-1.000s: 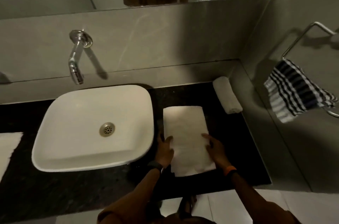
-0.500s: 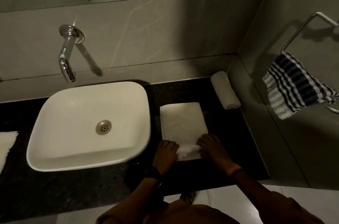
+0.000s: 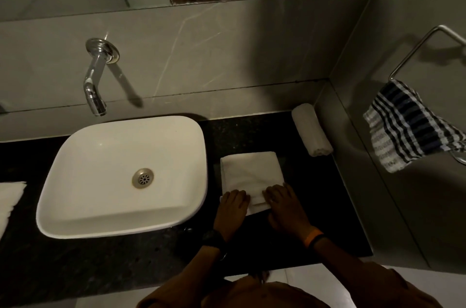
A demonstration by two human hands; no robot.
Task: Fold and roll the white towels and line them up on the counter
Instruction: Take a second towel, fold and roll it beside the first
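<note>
A folded white towel (image 3: 251,172) lies flat on the black counter (image 3: 252,131), right of the basin. Its near end is curled into a short roll under both hands. My left hand (image 3: 230,209) presses on the roll's left end, fingers curved over it. My right hand (image 3: 283,203) grips the right end in the same way. One rolled white towel (image 3: 311,129) lies at the counter's far right, against the side wall. Another white towel (image 3: 10,200) shows partly at the left edge of the view.
A white basin (image 3: 121,176) fills the counter's middle, with a chrome wall tap (image 3: 95,85) above it. On the right wall a checked cloth (image 3: 408,126) hangs from a metal rail (image 3: 426,45). A mirror runs along the top.
Both hands have rolled the towel's near end away from me, so the flat part is shorter and the roll sits farther up the counter. The view has shifted slightly.
</note>
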